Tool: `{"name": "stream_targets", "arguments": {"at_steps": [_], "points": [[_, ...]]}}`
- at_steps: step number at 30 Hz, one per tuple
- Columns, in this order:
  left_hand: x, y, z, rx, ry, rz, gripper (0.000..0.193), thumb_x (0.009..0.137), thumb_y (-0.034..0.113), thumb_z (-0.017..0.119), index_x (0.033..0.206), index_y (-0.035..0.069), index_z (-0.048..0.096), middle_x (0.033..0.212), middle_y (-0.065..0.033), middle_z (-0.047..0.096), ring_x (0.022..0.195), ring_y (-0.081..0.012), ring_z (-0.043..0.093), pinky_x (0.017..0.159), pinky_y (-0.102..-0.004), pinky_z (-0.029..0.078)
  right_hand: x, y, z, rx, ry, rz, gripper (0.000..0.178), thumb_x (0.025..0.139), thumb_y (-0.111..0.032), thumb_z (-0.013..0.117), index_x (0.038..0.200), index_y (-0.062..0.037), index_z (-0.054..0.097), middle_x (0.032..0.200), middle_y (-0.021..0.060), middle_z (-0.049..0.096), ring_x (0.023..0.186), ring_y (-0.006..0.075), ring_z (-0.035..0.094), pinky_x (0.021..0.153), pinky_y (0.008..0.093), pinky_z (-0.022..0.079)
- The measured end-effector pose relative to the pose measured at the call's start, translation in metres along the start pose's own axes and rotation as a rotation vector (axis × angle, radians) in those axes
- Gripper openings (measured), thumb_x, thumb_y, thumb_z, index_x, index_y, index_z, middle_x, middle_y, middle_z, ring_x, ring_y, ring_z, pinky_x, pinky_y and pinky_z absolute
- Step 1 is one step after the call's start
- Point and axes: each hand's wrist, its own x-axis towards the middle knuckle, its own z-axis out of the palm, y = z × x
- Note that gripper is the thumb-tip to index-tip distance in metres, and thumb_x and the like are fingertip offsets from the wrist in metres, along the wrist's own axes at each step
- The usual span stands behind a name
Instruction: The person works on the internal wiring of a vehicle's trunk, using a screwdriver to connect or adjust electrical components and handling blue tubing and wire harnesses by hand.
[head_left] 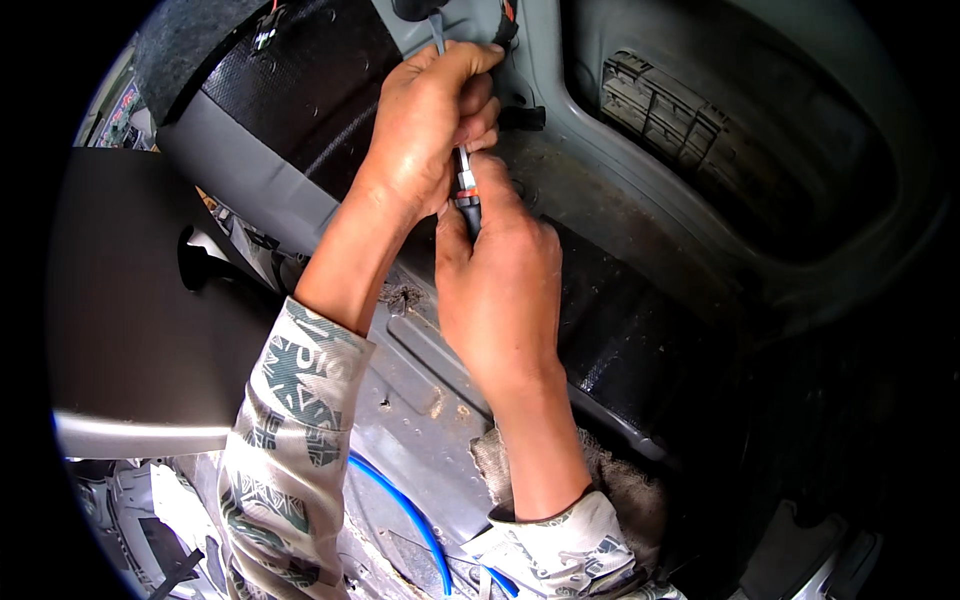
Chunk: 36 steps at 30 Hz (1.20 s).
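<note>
My right hand (pixel 505 275) is closed around the dark handle of a screwdriver (pixel 468 198), which has a red-orange band below its metal shaft. Just above it, my left hand (pixel 415 130) is curled around the shaft, fingers bent in. A stretch of the shaft shows between the two hands. Past my left hand, a grey metal piece, seemingly the shaft's upper end, meets a rounded black part (pixel 416 8) at the top edge. The exact contact there is hard to make out. Beside my left fingertips runs a dark wire bundle (pixel 508 22) with some orange-red on it.
Grey painted vehicle bodywork (pixel 590 140) surrounds a recess with a slatted black vent (pixel 665 110) at the right. A dark brown panel (pixel 140 300) stands at the left. Below lie a blue hose (pixel 405 505) and a coarse brown cloth (pixel 625 485) on the metal floor.
</note>
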Motion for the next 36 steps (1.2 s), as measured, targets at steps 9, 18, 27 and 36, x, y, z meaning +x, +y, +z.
{"name": "stream_targets", "arguments": {"at_steps": [9, 18, 27, 36], "points": [[-0.004, -0.002, 0.006, 0.098, 0.097, 0.009, 0.026, 0.093, 0.013, 0.055, 0.071, 0.015, 0.041, 0.055, 0.0075, 0.030, 0.047, -0.0048, 0.028, 0.046, -0.0225, 0.026, -0.003, 0.006, -0.006, 0.160, -0.078, 0.097, 0.040, 0.086, -0.004, 0.062, 0.125, -0.0019, 0.052, 0.081, 0.0250, 0.064, 0.078, 0.0439, 0.064, 0.064, 0.0514, 0.047], [-0.009, 0.008, 0.034, 0.284, 0.101, 0.260, 0.013, 0.094, 0.014, 0.056, 0.083, 0.009, 0.056, 0.060, 0.0076, 0.038, 0.049, -0.0023, 0.030, 0.044, -0.0208, 0.025, 0.001, 0.003, -0.020, 0.347, -0.015, 0.045, 0.034, 0.086, -0.002, 0.061, 0.119, -0.0003, 0.053, 0.081, 0.0243, 0.063, 0.077, 0.0439, 0.062, 0.063, 0.0475, 0.047], [-0.022, 0.003, 0.023, 0.252, 0.224, 0.081, 0.017, 0.092, 0.015, 0.060, 0.080, 0.008, 0.051, 0.062, 0.0063, 0.038, 0.050, -0.0034, 0.031, 0.046, -0.0205, 0.027, -0.003, -0.002, -0.029, 0.214, -0.184, 0.109, 0.017, 0.089, -0.002, 0.058, 0.105, 0.0018, 0.053, 0.084, 0.0222, 0.060, 0.075, 0.0363, 0.059, 0.072, 0.0394, 0.047], [-0.007, -0.010, 0.025, 0.197, 0.164, 0.027, 0.018, 0.092, 0.013, 0.059, 0.076, 0.011, 0.051, 0.059, 0.0074, 0.037, 0.048, -0.0045, 0.029, 0.044, -0.0225, 0.027, -0.002, 0.006, -0.024, 0.070, -0.113, 0.115, 0.041, 0.086, -0.003, 0.062, 0.125, -0.0011, 0.051, 0.098, 0.0269, 0.065, 0.092, 0.0446, 0.063, 0.076, 0.0510, 0.049]]}}
